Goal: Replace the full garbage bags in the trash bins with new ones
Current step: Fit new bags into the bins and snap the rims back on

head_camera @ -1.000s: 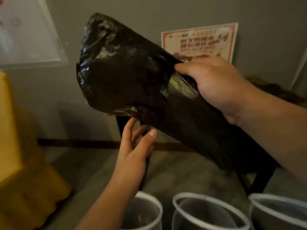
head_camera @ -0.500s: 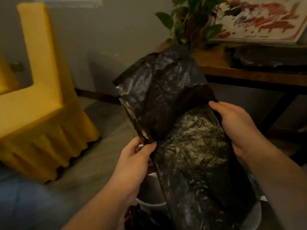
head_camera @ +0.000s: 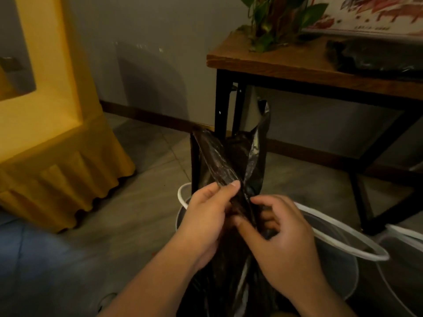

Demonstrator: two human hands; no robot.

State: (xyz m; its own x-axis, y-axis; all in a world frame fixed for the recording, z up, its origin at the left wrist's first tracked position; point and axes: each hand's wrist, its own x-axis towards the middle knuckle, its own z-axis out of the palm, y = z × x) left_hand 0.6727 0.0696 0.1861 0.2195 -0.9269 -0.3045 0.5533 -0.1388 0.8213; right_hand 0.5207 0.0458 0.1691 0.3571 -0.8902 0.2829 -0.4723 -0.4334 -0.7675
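Progress check on the bin job: I'd call it somewhere in the middle, on the fiddly bit.

The black garbage bag [head_camera: 219, 161] is flat and unopened. Its top end sticks up above both hands, and the rest hangs down between the forearms, right over the bins on the floor. The left hand [head_camera: 206, 216] has one edge of the plastic pinched between thumb and fingers. The right hand [head_camera: 283, 243] is just beside it with its fingers [head_camera: 270, 200] curled in, gripping the same bunch of film. To me it looks like the layers are being rubbed apart to find the mouth.

The white-rimmed bin [head_camera: 338, 277] below the right hand shows no black plastic over its rim. Neither does the second bin [head_camera: 402, 259] at the far right edge. My guess is both are stripped of old bags and waiting for liners. A bit of white rim peeks out left of the hands too, but I can't tell whether that's another bin or the same one.

Spare black bags [head_camera: 375, 58] are lying on the wooden surface [head_camera: 263, 62] next to a potted plant [head_camera: 274, 19].

Left to do, as far as I can judge:
- open this bag
- drop it in and fold it over the rim
- do the same for the other bin(s)

No full bags in shot, so I can't say where those are.
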